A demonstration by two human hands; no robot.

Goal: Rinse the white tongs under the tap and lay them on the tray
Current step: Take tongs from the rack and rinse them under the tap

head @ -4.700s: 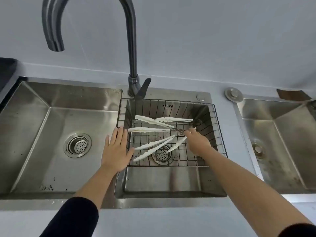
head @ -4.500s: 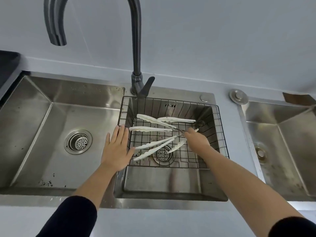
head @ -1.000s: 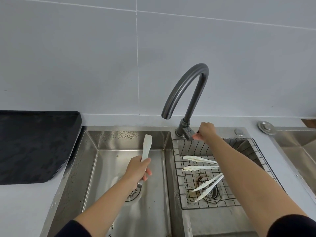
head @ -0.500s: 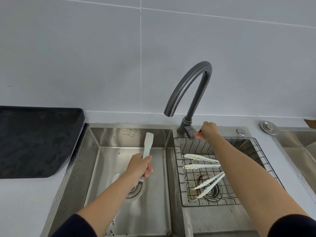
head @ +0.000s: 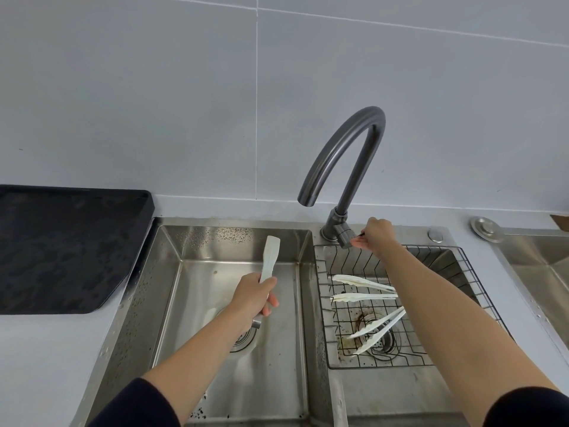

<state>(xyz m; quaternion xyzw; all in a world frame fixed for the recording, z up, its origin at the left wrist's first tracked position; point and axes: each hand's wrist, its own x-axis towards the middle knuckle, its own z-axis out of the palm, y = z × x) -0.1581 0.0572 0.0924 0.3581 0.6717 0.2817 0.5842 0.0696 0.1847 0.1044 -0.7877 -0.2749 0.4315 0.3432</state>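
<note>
My left hand [head: 253,298] grips a pair of white tongs [head: 270,257] by the hinge end, tips pointing up and away over the left sink basin [head: 215,380]. The tongs sit left of and below the spout of the dark grey tap [head: 348,152]; no water shows. My right hand [head: 376,233] is closed on the tap lever at the tap's base. Two more white tongs lie in the wire basket [head: 455,257]: one pair [head: 363,288] further back, another pair [head: 377,333] nearer me. The black tray [head: 61,248] lies on the counter at the left.
The wire basket sits in a smaller middle basin with a stained drain [head: 380,342]. A third steel basin [head: 542,272] is at the far right, with a round metal cap [head: 486,226] beside it. Grey tiled wall stands behind.
Earlier both hands were at the basket with three tongs inside. Now my left hand holds one pair over the left basin and my right hand stays on the tap lever.
</note>
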